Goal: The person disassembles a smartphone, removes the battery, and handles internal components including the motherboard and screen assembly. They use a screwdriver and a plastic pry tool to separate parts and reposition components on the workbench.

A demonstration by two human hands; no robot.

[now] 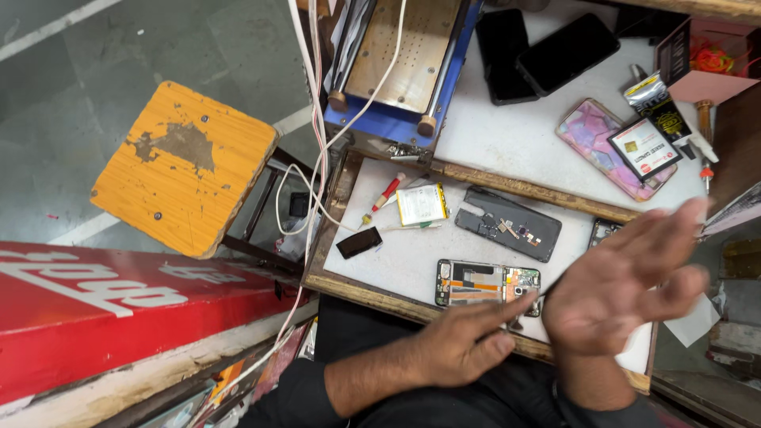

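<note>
My left hand (456,342) lies flat at the near edge of the wooden work tray (342,184), its fingers stretched toward an opened phone frame (485,283) with its circuit board showing. My right hand (626,277) hovers above the tray's right side, fingers spread and slightly blurred, holding nothing. The two hands touch near the right wrist. On the tray's white surface lie a dark phone back cover (511,223), a white battery (421,204), a red-handled screwdriver (382,197) and a small black part (358,242).
Beyond the tray, a white shelf holds two dark phones (564,51), a pink patterned phone case (596,136) with a card on it, and a blue-framed heating plate (406,57). White cables (317,150) hang at left. A yellow stool (185,166) and red board (111,311) stand left.
</note>
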